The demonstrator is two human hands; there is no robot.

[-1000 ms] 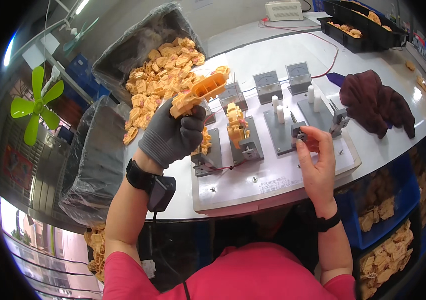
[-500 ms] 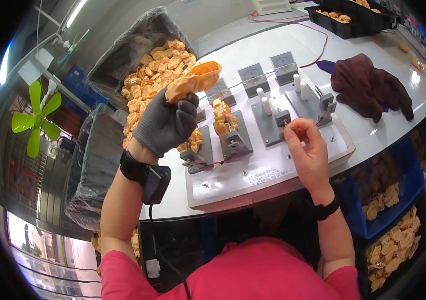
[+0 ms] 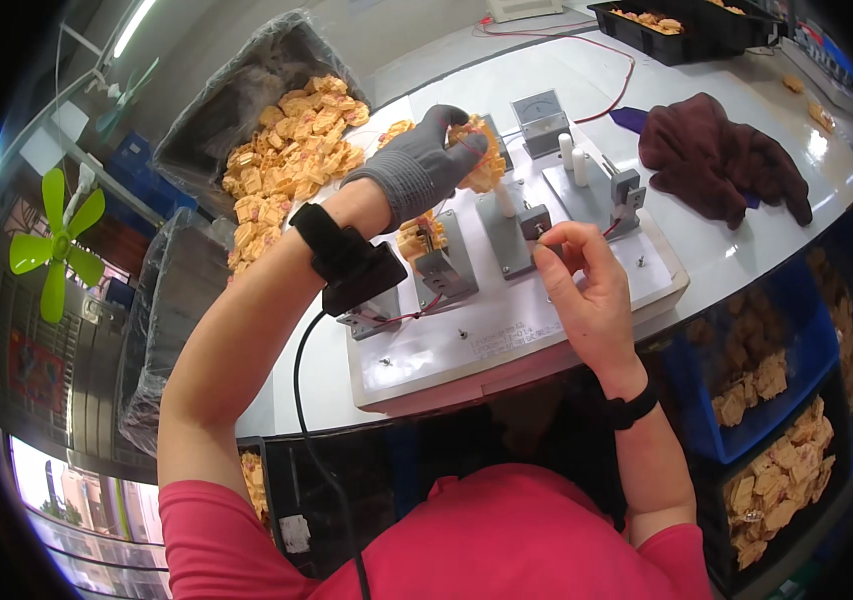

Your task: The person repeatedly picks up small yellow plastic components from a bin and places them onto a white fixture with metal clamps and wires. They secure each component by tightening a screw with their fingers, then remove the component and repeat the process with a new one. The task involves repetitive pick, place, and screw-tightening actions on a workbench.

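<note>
My left hand (image 3: pixel 419 165), in a grey knitted glove, is closed around a yellow-orange plastic part (image 3: pixel 484 168). It holds the part over the third grey plate (image 3: pixel 500 238) from the left, by a white peg (image 3: pixel 505 203). My bare right hand (image 3: pixel 592 288) is closed at that plate's near end. Its thumb and forefinger pinch a small metal pin on a dark block (image 3: pixel 536 221). Another yellow part (image 3: pixel 415 238) sits on the neighbouring plate to the left, partly behind my left wrist. My left forearm covers much of the leftmost plate.
A white test board (image 3: pixel 467 372) carries the plates and a dial meter (image 3: pixel 539 112). A lined bin (image 3: pixel 209 118) of yellow parts stands at the back left. At right lies a dark maroon cloth (image 3: pixel 712 160). Blue crates (image 3: pixel 737 440) with parts stand below the table edge.
My left hand has moved right and forward with the plastic part, from beside the bin to over the third plate. My right hand stays at the pin. The whole view has shifted slightly.
</note>
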